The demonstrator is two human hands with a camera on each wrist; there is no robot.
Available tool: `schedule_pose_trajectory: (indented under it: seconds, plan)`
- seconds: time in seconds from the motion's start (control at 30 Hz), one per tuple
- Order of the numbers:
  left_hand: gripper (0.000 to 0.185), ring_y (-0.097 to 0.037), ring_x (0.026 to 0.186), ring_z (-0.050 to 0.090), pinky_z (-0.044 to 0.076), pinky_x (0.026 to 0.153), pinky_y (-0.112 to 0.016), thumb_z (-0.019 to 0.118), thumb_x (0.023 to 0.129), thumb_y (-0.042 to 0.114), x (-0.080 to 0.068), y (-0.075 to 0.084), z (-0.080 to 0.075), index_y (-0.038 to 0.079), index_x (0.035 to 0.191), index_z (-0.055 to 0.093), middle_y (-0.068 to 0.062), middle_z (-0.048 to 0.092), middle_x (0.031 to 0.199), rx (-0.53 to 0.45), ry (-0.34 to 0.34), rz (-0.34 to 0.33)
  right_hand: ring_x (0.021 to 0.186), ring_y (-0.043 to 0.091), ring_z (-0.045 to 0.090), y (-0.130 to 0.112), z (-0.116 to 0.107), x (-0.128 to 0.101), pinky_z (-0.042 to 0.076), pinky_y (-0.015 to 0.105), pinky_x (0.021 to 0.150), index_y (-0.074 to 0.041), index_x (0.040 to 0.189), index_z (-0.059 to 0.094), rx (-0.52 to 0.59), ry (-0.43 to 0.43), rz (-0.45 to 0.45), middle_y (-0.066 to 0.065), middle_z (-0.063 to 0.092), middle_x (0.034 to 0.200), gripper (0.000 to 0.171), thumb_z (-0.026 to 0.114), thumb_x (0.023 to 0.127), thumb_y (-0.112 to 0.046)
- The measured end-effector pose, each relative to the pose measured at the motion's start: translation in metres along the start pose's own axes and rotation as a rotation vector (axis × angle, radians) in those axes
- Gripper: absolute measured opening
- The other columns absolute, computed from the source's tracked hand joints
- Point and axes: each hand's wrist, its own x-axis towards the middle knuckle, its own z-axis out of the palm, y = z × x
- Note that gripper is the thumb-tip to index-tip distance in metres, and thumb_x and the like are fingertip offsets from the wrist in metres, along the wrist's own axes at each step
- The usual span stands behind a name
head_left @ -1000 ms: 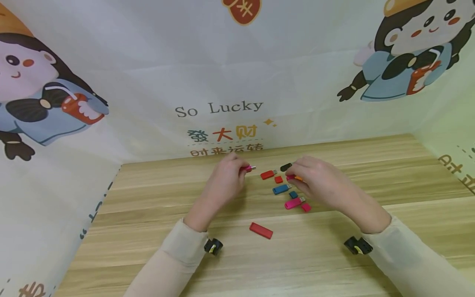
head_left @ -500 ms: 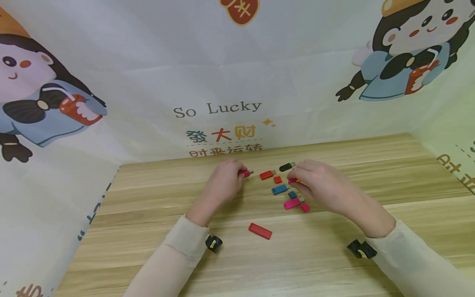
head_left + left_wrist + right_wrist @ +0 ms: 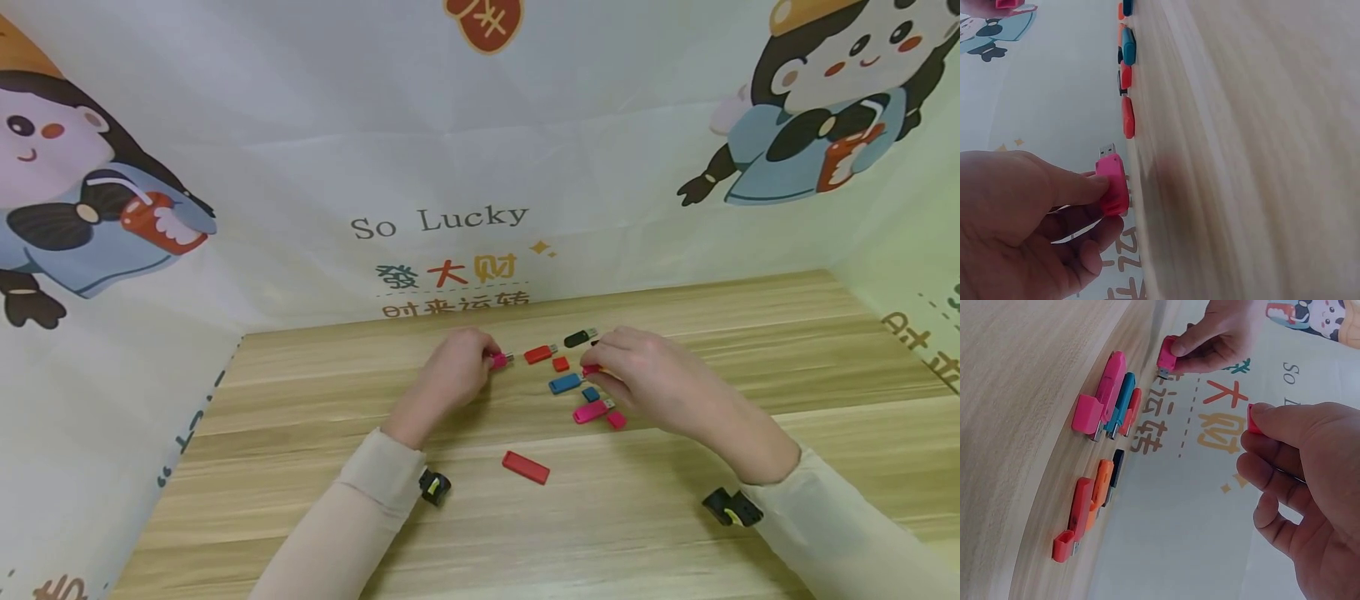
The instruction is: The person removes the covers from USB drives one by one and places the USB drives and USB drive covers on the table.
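Observation:
My left hand (image 3: 489, 359) pinches a pink USB stick (image 3: 499, 360) between thumb and fingers, its bare metal plug pointing right; the left wrist view shows the same stick (image 3: 1112, 185) just above the wooden table. My right hand (image 3: 597, 372) pinches a small pink cap (image 3: 590, 369), seen in the right wrist view (image 3: 1252, 419) at the thumb tip. The two hands are apart, with the plug and cap facing each other across a cluster of sticks.
Between the hands lie a red stick (image 3: 538, 354), red cap (image 3: 560, 363), black stick (image 3: 577, 337), blue stick (image 3: 564, 383), blue cap (image 3: 592, 394), pink stick (image 3: 592, 410) and pink cap (image 3: 617, 420). A capped red stick (image 3: 526, 467) lies nearer me. Printed cloth walls surround the table (image 3: 300, 467).
My left hand has lowered the pink stick toward the table. The right hand shifted slightly down, uncovering the black stick. The loose sticks have not moved.

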Motion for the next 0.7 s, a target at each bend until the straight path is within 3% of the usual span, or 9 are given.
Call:
schedule_pose_trajectory:
  seconds: [0.7]
  plan:
    - [0.018, -0.029, 0.113, 0.069, 0.055, 0.102, -0.042, 0.064, 0.104, 0.002, 0.0078, -0.0083, 0.0073, 0.001, 0.113, 0.079, -0.013, 0.076, 0.113, 0.003, -0.030, 0.013, 0.081, 0.016, 0.068, -0.0022, 0.0012, -0.0028, 0.060, 0.030, 0.071, -0.005, 0.101, 0.077, -0.005, -0.027, 0.026, 0.002, 0.073, 0.093, 0.019, 0.088, 0.086, -0.004]
